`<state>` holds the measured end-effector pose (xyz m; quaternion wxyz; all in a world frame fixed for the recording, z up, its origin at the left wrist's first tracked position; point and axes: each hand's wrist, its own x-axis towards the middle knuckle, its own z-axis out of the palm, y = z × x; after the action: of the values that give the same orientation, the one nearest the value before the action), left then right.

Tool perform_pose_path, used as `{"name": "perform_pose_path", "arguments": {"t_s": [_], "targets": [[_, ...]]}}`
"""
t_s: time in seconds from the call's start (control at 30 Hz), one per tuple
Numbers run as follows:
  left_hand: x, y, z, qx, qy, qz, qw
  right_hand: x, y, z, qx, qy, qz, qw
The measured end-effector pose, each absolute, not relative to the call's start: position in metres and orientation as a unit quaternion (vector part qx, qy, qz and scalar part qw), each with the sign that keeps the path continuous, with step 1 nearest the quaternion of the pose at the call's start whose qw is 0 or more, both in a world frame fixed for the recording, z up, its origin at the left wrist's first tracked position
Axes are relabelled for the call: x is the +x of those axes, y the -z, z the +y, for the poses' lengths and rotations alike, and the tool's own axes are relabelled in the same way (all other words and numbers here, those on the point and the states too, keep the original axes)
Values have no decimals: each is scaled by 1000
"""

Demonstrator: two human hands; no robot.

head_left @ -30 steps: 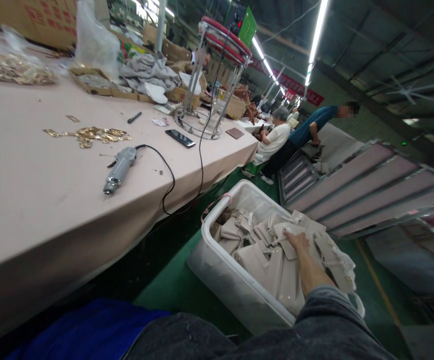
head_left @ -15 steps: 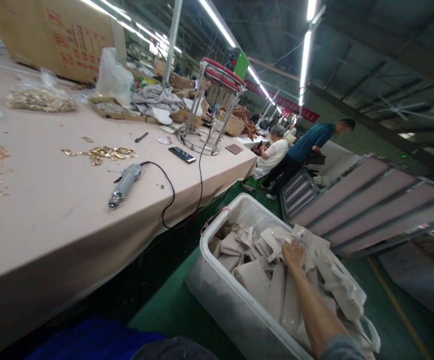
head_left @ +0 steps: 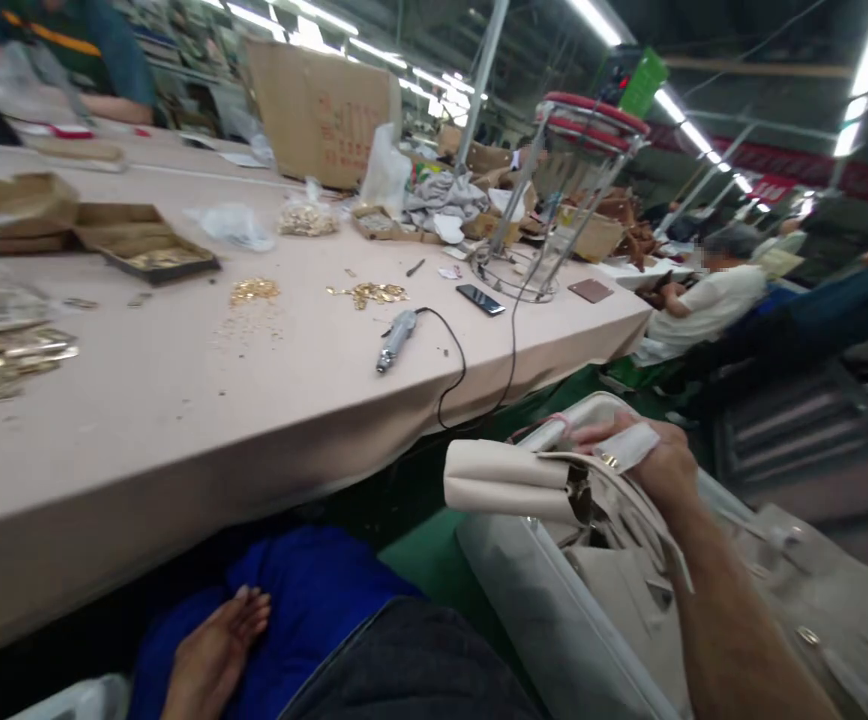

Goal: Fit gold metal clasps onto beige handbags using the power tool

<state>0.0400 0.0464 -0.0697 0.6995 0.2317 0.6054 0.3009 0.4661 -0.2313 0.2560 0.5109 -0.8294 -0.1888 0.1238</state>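
My right hand point(head_left: 655, 460) is closed on a cream leather handbag point(head_left: 509, 478) and holds it up over the bin's edge. A strip of white wrapping and a bit of gold hardware show by its fingers. Beneath it stands a large pale plastic bin point(head_left: 546, 590) with more cream bag pieces point(head_left: 816, 580) in it. My left hand point(head_left: 220, 640) rests on the blue cloth point(head_left: 299, 570) over my lap, with its fingers loosely extended and nothing in it.
On the covered table point(head_left: 314, 380) lie a grey electric screwdriver point(head_left: 396, 340) with its cord, a phone point(head_left: 480, 299), gold hardware point(head_left: 370, 295) and open cardboard boxes point(head_left: 153, 245). A stool point(head_left: 591, 125) stands upon it. People sit and stand beyond.
My right hand has lifted the handbag out of the bin toward me. The view has turned left, and my left hand has come into sight.
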Motion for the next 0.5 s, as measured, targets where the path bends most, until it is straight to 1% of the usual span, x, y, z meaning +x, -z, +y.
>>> {"name": "perform_pose_path", "arguments": {"t_s": [0.07,0.23,0.3,0.33,0.4,0.43,0.5], "targets": [[39,56,40,220,-318,575,721,443,-253,-189,-792,-224,-230,520],[19,-14,17,321,-419,409,745,376,-217,-82,-723,-435,-333,420],[7,-40,6,385,-452,371,714,346,-198,-39,-668,-507,-376,394],[2,-50,0,423,-454,382,685,331,-187,-17,-642,-537,-391,384],[-6,-59,-12,476,-436,460,609,303,-164,22,-613,-578,-392,370],[-8,-58,-19,480,-422,507,579,290,-151,39,-613,-587,-381,367],[-11,-47,-33,435,-416,567,563,266,-126,68,-628,-583,-363,366]]}}
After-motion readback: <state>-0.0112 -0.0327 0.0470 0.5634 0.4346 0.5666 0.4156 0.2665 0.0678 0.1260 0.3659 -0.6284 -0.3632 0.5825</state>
